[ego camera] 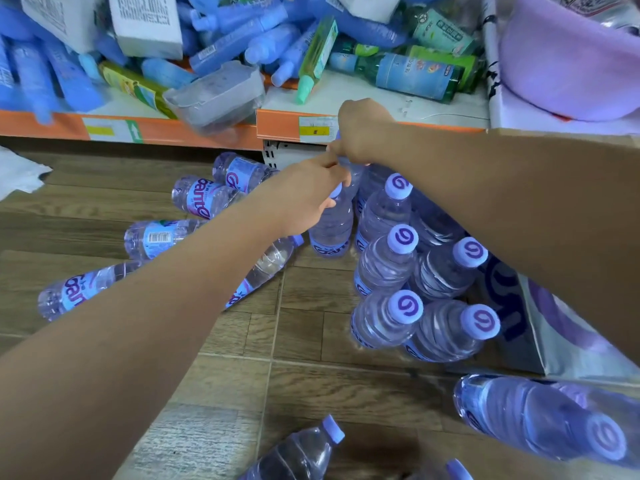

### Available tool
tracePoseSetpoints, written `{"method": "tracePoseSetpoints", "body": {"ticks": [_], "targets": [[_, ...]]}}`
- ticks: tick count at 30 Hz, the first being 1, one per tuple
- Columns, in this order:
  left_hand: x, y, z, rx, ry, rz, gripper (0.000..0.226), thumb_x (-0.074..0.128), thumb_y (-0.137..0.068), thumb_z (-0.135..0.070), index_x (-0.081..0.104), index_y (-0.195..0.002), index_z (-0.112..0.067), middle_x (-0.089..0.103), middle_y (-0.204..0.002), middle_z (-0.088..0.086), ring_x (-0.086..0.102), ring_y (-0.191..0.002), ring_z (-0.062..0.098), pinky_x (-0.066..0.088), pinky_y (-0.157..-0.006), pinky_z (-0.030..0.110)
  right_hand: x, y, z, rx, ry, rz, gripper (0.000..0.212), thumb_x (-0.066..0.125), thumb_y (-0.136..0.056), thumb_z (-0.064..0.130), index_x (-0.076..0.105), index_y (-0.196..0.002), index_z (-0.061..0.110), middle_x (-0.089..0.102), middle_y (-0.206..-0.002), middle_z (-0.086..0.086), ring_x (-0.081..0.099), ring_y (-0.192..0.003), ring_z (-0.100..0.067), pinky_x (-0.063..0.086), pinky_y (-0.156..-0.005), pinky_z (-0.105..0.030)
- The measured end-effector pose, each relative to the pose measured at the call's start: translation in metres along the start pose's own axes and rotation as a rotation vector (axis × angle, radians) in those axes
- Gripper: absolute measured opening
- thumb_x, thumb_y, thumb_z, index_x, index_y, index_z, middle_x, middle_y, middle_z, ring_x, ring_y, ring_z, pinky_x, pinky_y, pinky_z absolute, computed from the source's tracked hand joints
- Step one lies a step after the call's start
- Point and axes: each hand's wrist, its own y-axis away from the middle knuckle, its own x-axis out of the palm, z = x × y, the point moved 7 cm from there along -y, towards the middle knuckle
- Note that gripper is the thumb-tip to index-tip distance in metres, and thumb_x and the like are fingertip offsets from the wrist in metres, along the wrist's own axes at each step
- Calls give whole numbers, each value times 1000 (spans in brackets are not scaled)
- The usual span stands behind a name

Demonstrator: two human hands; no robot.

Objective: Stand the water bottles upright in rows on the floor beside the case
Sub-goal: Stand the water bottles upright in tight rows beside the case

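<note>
Clear water bottles with purple caps stand upright in rows (pixel 403 268) on the wooden floor, next to the case (pixel 568 327) at the right. My left hand (pixel 308 199) grips the cap of an upright bottle (pixel 330 230) at the left of the rows. Just behind it, my right hand (pixel 360 133) holds the top of another bottle, mostly hidden by both hands. Several bottles (pixel 194 197) lie on their sides to the left, and more lie at the bottom of the view (pixel 540 420).
A low orange-edged shelf (pixel 277 128) runs across the back, heaped with blue and green bottles and white boxes. A purple basin (pixel 568 60) sits at the upper right. White paper (pixel 17 171) lies on the floor at the left.
</note>
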Motion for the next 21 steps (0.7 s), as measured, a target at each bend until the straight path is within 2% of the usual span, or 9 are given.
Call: {"method": "tracePoseSetpoints", "body": {"ticks": [4,5,7,9,11,13,16,19,21], "targets": [[1,-8,-5,20,33,-29,33,57,-89,-6,54,-123,-6,43,-137,8,55,-112,32,44,-95,41,1,3,2,-31,-27,-31,4,47,-91,2,50,-95,0,54,-125,-23,56,-103,-38,35,-72,-31],[1,-9,-5,10,47,-36,35,58,-89,-6,55,-124,-7,43,-139,8,55,-113,31,44,-95,40,2,3,0,-44,-40,-35,3,47,-91,1,48,-88,0,53,-125,-24,55,-94,-38,35,-68,-32],[1,-11,-6,-8,84,-51,38,58,-89,-6,54,-127,-9,42,-142,5,54,-116,31,43,-97,40,1,1,-2,-54,-53,-32,20,46,-90,1,37,-72,6,53,-123,-25,46,-70,-30,33,-58,-31],[1,-13,-6,-25,101,-50,42,57,-90,-8,51,-132,-11,40,-144,3,52,-120,29,42,-100,39,2,-1,-4,-64,-65,-26,9,47,-90,4,49,-97,0,53,-124,-23,51,-81,-33,37,-64,-33],[1,-15,-5,-43,102,-50,43,56,-91,-10,50,-134,-12,40,-145,2,51,-122,29,41,-101,39,6,-3,-6,-60,-90,15,35,48,-91,7,49,-125,5,54,-127,-19,53,-105,-34,43,-80,-37],[0,-14,-4,-45,134,-70,43,56,-92,-10,50,-134,-13,40,-145,1,52,-120,27,41,-101,36,6,-4,-5,-82,-111,20,37,50,-92,14,49,-129,10,55,-129,-15,52,-116,-33,44,-89,-37],[1,-7,3,-95,180,-111,49,58,-91,-17,45,-138,-19,50,-137,7,55,-111,28,39,-92,30,6,-5,-6,-75,-189,32,49,56,-91,39,49,-129,9,56,-128,-14,51,-117,-32,43,-91,-36],[6,-1,16,-216,340,-174,58,66,-86,-25,42,-138,-16,63,-117,13,59,-108,29,46,-91,33,5,-4,-9,-45,-255,-13,55,46,-94,50,51,-125,4,57,-126,-17,52,-117,-31,41,-92,-34],[14,5,28,-310,446,-182,63,69,-84,-29,42,-138,-12,63,-122,11,59,-114,26,45,-97,32,5,0,-9,-33,-233,-32,55,38,-98,49,50,-124,2,56,-127,-18,50,-119,-32,40,-93,-35]]}}
